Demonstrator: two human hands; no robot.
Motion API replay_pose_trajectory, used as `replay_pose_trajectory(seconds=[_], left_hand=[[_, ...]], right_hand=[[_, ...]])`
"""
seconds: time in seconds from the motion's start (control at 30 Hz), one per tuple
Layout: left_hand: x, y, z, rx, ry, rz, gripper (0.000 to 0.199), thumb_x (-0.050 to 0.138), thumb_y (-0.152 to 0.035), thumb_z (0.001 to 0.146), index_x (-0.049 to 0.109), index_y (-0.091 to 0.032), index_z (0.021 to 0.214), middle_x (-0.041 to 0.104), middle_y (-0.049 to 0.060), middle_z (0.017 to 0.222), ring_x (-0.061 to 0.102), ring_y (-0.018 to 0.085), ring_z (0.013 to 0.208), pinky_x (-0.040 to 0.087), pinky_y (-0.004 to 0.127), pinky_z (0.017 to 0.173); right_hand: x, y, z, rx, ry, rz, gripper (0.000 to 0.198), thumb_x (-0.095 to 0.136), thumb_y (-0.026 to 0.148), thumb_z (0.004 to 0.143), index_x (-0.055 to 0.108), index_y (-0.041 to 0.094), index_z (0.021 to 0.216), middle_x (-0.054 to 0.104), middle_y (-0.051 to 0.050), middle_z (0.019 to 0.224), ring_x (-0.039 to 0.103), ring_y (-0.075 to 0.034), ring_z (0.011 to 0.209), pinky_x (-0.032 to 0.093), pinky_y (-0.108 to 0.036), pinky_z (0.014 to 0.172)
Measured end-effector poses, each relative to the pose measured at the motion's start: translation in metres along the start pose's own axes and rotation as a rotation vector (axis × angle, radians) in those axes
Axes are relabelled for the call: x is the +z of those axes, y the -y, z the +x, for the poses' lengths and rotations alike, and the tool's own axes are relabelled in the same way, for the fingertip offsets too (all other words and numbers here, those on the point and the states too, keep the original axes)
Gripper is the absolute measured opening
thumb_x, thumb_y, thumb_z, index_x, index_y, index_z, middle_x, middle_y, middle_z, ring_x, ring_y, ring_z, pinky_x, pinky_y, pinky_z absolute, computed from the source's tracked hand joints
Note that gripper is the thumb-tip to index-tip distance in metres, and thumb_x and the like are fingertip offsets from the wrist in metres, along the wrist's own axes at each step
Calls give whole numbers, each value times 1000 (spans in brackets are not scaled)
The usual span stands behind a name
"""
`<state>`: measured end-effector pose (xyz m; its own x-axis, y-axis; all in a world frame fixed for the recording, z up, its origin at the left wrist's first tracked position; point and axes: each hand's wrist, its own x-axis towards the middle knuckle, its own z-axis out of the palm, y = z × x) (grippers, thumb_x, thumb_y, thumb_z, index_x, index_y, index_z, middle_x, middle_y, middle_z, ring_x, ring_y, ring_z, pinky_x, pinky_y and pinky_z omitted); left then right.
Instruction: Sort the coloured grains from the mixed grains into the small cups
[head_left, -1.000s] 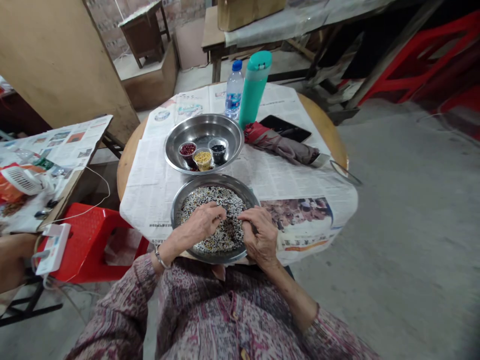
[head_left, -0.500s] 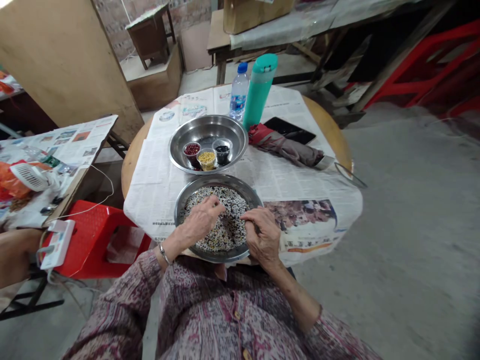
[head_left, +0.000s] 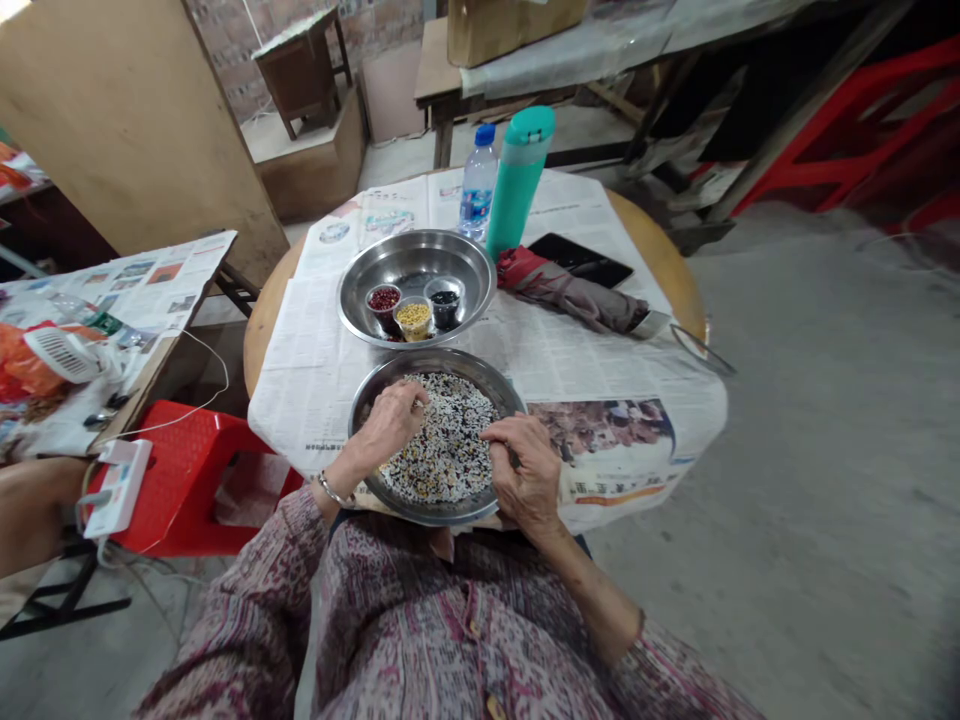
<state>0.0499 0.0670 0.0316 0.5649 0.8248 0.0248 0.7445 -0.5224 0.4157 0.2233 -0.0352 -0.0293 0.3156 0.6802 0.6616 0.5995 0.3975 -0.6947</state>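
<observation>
A steel basin (head_left: 516, 393) holds a layer of mixed white, black and yellow grains or beans (head_left: 454, 440). Over its left part is my left hand (head_left: 386, 425), with the fingers pinched together; whatever they hold is too small to make out. My right hand (head_left: 529, 470) rests across the right rim, its fingers curled and the tips over the grains. Whether anything is between them is hidden. Just behind, a second steel basin (head_left: 352, 290) contains three clear cups: one of red beans (head_left: 384, 300), one of yellow beans (head_left: 413, 318), one of black beans (head_left: 445, 303).
Newspaper (head_left: 300, 370) covers the round table. A water bottle (head_left: 478, 185), a green flask (head_left: 520, 180), a phone (head_left: 581, 260) and a folded umbrella (head_left: 570, 293) stand or lie beyond the basins. To the left are a red stool (head_left: 187, 500), a power strip (head_left: 118, 490) and another person's arm (head_left: 34, 510).
My left hand has moved left, off the middle of the grains, exposing more of them. The grains there look more spread out. My right hand stays at the rim.
</observation>
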Motion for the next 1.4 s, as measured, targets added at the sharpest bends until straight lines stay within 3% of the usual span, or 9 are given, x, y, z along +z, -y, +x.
replay_pose_trajectory(seconds=[0.17, 0.37, 0.67, 0.8, 0.9, 1.0, 1.07, 1.3, 1.4], left_hand=[[0, -21, -18, 122, 155, -135, 14, 56, -10, 88, 67, -18, 94, 67, 3, 88, 64, 17, 84, 52, 32, 86], [1, -26, -47, 171, 236, 34, 19, 56, -15, 91, 65, -22, 106, 62, 4, 106, 59, 21, 103, 51, 38, 97], [3, 10, -27, 8, -56, 202, 27, 49, -12, 94, 60, -22, 115, 54, 7, 115, 53, 21, 109, 51, 39, 99], [4, 8, -12, -30, -99, 209, 29, 57, -24, 94, 57, -20, 123, 52, 11, 123, 51, 26, 113, 50, 44, 98], [7, 0, -6, 48, -41, 157, 33, 64, -29, 90, 58, -19, 122, 52, 11, 122, 51, 28, 112, 51, 46, 96], [12, -9, -4, 156, 50, 50, 20, 53, -15, 94, 63, -19, 110, 56, 7, 105, 56, 22, 102, 51, 40, 96], [16, -16, -5, 214, 78, 3, 27, 43, -8, 95, 64, -18, 106, 57, 6, 100, 56, 19, 99, 51, 38, 96], [22, -37, -24, 357, 158, -61, 16, 48, -20, 98, 62, -17, 106, 56, 6, 102, 56, 19, 98, 53, 35, 92], [24, -39, -25, 454, 163, 29, 16, 52, -21, 97, 62, -16, 108, 56, 9, 111, 53, 21, 106, 51, 36, 96]], right_hand=[[-1, -1, -1, 8, 19, -6, 20, 54, 9, 83, 67, 24, 80, 70, -1, 81, 65, -19, 82, 49, -44, 92], [-1, 0, 0, 1, 15, -10, 20, 54, 9, 83, 66, 24, 80, 70, -1, 81, 65, -19, 81, 49, -44, 92], [0, -1, -1, 11, 11, -2, 20, 54, 9, 83, 66, 24, 79, 70, -1, 80, 65, -20, 83, 50, -44, 92], [-1, -2, -2, -2, 14, -7, 20, 54, 9, 83, 66, 24, 80, 70, -1, 81, 65, -20, 83, 50, -43, 91], [-1, -1, -2, -15, 17, -14, 21, 53, 8, 84, 65, 24, 81, 70, -1, 81, 64, -20, 84, 49, -43, 91], [-1, -1, -1, -20, 20, -13, 20, 53, 8, 85, 65, 24, 81, 70, -2, 81, 64, -20, 84, 49, -44, 91], [-1, 0, -1, -14, 17, -10, 19, 53, 9, 85, 65, 24, 80, 70, -2, 81, 64, -20, 83, 49, -44, 91], [-1, -1, -2, 11, 7, 9, 19, 53, 11, 85, 66, 24, 83, 70, -2, 83, 64, -20, 83, 50, -43, 90], [-1, -1, -2, 19, -1, 16, 19, 53, 11, 85, 66, 24, 84, 70, -2, 83, 64, -20, 83, 50, -43, 90]])
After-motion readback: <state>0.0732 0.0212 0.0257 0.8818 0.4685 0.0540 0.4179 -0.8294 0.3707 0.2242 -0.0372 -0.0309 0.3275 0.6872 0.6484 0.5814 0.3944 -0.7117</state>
